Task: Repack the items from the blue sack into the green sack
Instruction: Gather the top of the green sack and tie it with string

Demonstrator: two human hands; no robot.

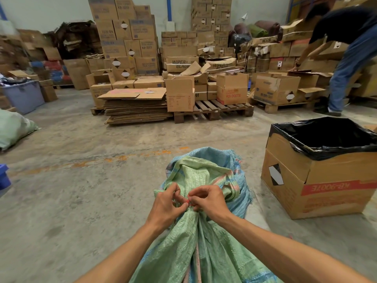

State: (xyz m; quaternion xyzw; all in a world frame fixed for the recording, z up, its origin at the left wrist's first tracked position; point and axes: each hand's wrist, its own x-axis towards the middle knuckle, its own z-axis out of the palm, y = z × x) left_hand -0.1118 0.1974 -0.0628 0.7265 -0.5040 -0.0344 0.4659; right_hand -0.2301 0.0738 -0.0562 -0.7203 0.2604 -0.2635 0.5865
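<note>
A green woven sack (204, 248) stands in front of me, its neck gathered into a bunch at centre frame. Its loose top flops forward over a blue woven sack (222, 158) lying behind it on the floor. My left hand (166, 204) and my right hand (208, 199) meet at the gathered neck. Both pinch a thin red tie (188, 200) wrapped around the bunch. The contents of either sack are hidden.
A cardboard box lined with a black bag (318, 176) stands open at the right. Pallets of cartons (204, 94) and flattened cardboard (134, 107) fill the back. Another person (346, 48) bends over boxes far right. A second green sack (12, 129) lies at left.
</note>
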